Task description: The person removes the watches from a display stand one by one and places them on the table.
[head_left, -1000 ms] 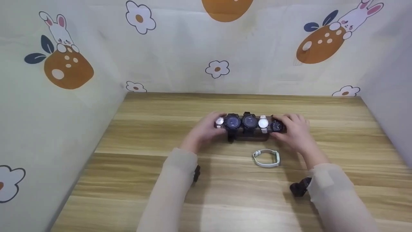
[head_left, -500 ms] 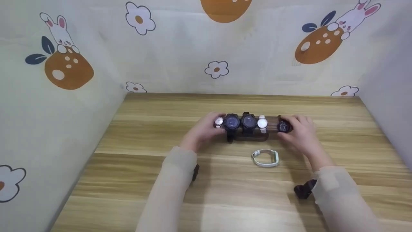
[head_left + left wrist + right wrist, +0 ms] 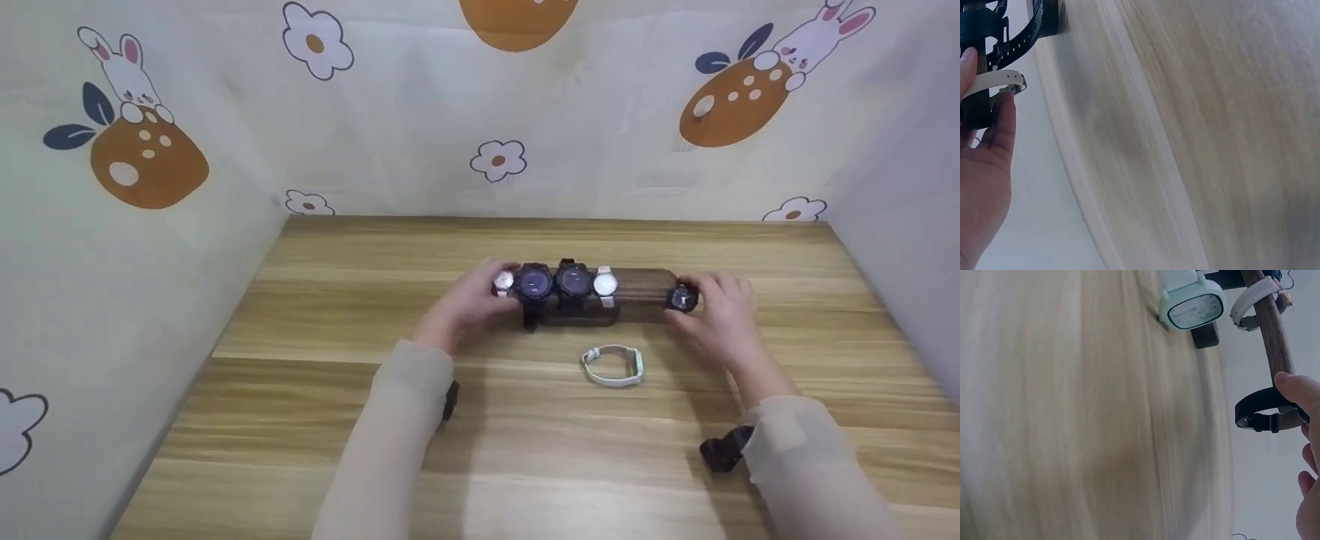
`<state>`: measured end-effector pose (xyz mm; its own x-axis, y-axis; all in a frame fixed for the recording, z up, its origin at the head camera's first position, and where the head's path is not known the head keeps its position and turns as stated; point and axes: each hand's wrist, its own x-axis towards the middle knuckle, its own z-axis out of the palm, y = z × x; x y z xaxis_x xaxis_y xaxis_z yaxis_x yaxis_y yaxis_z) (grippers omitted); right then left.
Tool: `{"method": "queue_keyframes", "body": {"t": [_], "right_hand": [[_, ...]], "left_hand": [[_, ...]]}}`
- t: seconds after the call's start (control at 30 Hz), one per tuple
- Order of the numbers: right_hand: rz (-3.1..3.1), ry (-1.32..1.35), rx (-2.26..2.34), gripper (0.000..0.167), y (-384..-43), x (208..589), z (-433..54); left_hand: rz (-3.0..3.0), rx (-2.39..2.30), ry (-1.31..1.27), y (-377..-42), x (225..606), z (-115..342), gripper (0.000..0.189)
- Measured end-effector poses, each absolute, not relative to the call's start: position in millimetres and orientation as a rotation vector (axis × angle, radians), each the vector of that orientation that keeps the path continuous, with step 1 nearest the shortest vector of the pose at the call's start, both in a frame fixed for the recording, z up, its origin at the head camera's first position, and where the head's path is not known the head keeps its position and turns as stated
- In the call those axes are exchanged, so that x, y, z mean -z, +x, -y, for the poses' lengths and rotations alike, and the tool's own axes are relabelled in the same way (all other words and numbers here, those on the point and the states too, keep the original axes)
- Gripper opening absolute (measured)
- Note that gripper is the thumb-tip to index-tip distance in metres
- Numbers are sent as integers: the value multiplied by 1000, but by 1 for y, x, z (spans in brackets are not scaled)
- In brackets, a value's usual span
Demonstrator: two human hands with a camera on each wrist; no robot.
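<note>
A dark wooden watch stand (image 3: 645, 286) carries several watches along its bar. My left hand (image 3: 476, 296) grips the stand's left end, fingers about the small white-strapped watch (image 3: 504, 282) there; in the left wrist view, thumb and fingers lie on either side of the bar end and white strap (image 3: 995, 80). At the bar's right end, my right hand (image 3: 724, 311) pinches a black watch (image 3: 682, 298). Its buckled black strap (image 3: 1258, 405) hangs as a closed loop at the bar's tip; whether the bar still passes through it is unclear.
Two large black watches (image 3: 535, 283) and a white-faced watch (image 3: 604, 283) sit on the bar between my hands. A pale mint watch (image 3: 613, 366) lies looped on the wooden table (image 3: 570, 457) in front. Patterned cloth (image 3: 397, 112) stands behind.
My right hand has moved the black watch rightwards along the bar, away from the white-faced watch to the right end, baring dark wood between them. My left hand keeps its place on the stand.
</note>
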<state>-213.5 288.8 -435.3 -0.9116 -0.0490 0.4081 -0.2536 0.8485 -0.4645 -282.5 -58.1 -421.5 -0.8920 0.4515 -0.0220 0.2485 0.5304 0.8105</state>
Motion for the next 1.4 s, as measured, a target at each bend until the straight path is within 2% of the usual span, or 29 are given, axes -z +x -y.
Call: {"method": "queue_keyframes", "body": {"t": [0.3,0.83,1.4], "right_hand": [[2649,187,-803,53,-200,444,-292],[2810,159,-1276,58,-168,478,-316],[2832,177,-1218,60,-162,491,-315]], "left_hand": [[-2571,-1249,645,-285,423,59,62],[-2611,-1192,690,-286,422,60,60],[-2537,-1266,577,-286,420,58,61]]}}
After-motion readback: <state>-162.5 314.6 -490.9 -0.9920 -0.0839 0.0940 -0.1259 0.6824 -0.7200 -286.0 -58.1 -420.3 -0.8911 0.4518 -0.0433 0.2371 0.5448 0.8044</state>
